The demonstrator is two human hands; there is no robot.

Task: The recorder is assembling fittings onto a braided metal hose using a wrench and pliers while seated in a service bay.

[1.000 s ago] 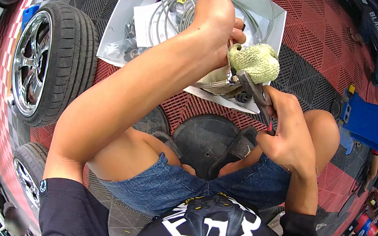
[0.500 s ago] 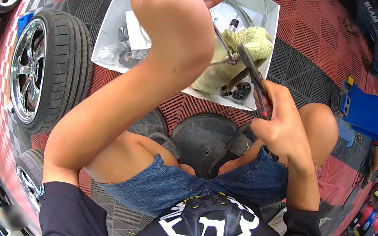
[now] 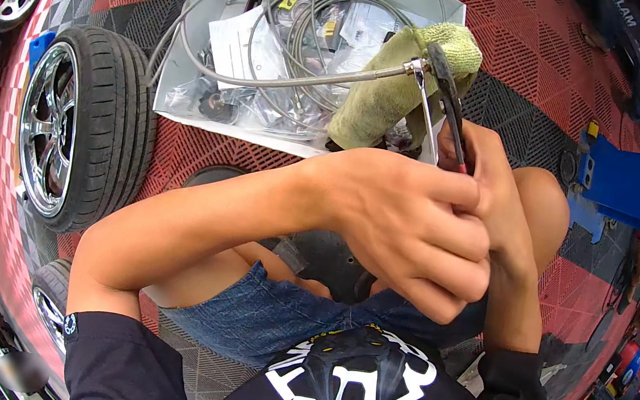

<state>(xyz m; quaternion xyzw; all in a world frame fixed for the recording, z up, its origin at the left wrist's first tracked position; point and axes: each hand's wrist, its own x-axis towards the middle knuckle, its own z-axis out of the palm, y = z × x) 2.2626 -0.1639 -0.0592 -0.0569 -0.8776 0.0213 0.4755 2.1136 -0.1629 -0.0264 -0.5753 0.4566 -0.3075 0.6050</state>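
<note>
My left hand [image 3: 423, 233] is closed with its back to me, just in front of the box. A slim silver wrench [image 3: 427, 104] runs up from it to the metal fitting at the end of a braided hose [image 3: 305, 84]. The fingers hide the wrench's lower end. My right hand [image 3: 499, 178], partly hidden behind the left, grips dark pliers [image 3: 451, 87] with a bit of red on the handle. Their jaws reach the yellow-green cloth [image 3: 381, 105] beside the fitting. What the cloth wraps is mostly hidden.
A white box [image 3: 188, 28] holds coiled hose, plastic bags and a white paper [image 3: 244, 46]. A chrome wheel with tyre [image 3: 109, 133] stands at left. At right lies a blue stand or ramp [image 3: 630, 195]. Red and black tiles [image 3: 519, 56] cover the floor.
My left hand has swung down from above the box towards me, turning the wrench with it. The hose and box contents now show. The pliers have tipped more upright.
</note>
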